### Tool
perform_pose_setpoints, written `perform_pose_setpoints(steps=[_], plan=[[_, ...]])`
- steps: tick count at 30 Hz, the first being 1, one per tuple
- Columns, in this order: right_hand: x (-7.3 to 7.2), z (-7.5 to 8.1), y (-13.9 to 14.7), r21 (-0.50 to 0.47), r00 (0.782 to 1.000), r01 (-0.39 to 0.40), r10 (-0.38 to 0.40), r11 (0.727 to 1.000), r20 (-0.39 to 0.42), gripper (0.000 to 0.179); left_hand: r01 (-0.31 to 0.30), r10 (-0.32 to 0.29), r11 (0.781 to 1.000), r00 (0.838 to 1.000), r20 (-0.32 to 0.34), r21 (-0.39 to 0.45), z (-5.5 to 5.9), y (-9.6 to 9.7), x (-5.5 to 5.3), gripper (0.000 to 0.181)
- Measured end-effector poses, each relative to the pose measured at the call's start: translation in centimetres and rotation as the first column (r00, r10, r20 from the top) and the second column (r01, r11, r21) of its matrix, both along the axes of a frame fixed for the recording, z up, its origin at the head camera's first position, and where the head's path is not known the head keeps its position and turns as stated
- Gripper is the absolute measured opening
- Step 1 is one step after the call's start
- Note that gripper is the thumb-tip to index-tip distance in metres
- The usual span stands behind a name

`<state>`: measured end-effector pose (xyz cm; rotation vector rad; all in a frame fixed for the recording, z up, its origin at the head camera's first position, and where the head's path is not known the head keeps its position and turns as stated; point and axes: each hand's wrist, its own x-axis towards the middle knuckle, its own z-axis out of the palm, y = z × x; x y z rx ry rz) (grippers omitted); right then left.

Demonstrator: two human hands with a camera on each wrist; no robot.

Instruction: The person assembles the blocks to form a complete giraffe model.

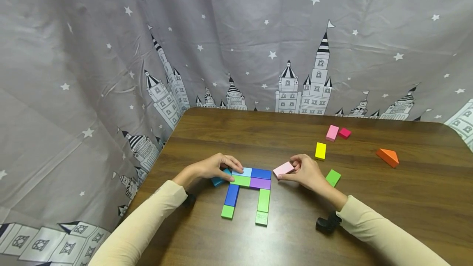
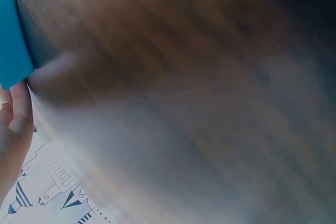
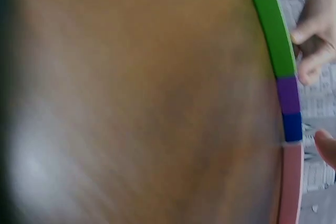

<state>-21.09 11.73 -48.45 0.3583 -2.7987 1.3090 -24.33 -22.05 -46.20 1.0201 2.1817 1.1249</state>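
Note:
Flat blocks lie joined on the table: a light blue block [image 1: 243, 172] and a dark blue one [image 1: 261, 174] behind a green block [image 1: 240, 181] and a purple block [image 1: 260, 183]. Two legs of blocks extend toward the front. My left hand [image 1: 210, 166] rests at the left end, fingertips at the light blue block and thumb at the green one. A teal block [image 1: 219, 180] lies partly hidden beneath that hand. Between thumb and fingers, my right hand [image 1: 308, 173] holds a light pink block [image 1: 283, 170], just right of the dark blue block.
Right of the right hand are a green block [image 1: 333, 177] and a yellow block [image 1: 320, 151]. Farther back sit a pink block [image 1: 332, 133] and a small red block [image 1: 345, 133]. An orange triangular block [image 1: 388, 157] lies at the right. A grey curtain [image 1: 236, 44] hangs behind the table.

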Motion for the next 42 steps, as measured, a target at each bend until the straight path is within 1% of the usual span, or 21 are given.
perform_pose_setpoints(steps=[4, 7, 18, 22, 30, 42], plan=[[0.7, -0.3, -0.6, -0.001, 0.998, 0.051, -0.051, 0.999, -0.029, 0.066, -0.007, 0.007, 1.0, 1.0, -0.001, -0.008, 0.1, 0.0, -0.1, 0.033], [1.0, -0.5, -0.9, -0.007, 0.997, 0.069, -0.07, 0.998, -0.038, 0.064, -0.006, 0.006, 1.0, 1.0, -0.003, -0.01, 0.1, 0.0, -0.1, 0.033], [0.8, -0.7, -1.2, 0.01, 0.996, 0.075, -0.075, 0.997, -0.041, 0.059, 0.0, 0.0, 1.0, 1.0, -0.005, 0.003, 0.0, 0.1, -0.1, 0.032], [0.8, -0.7, -1.1, 0.013, 0.998, 0.051, -0.051, 0.999, -0.034, 0.058, -0.007, 0.007, 1.0, 1.0, 0.0, -0.007, 0.1, 0.1, 0.0, 0.032], [1.2, -0.6, -1.0, -0.002, 0.997, -0.067, 0.066, 0.998, -0.034, 0.059, -0.009, 0.009, 1.0, 1.0, -0.006, -0.005, 0.0, 0.0, -0.1, 0.032], [0.9, -0.5, -1.2, -0.094, 0.993, -0.119, 0.121, 0.988, 0.012, 0.058, -0.005, 0.005, 1.0, 1.0, -0.001, -0.006, 0.0, 0.1, -0.1, 0.033]])
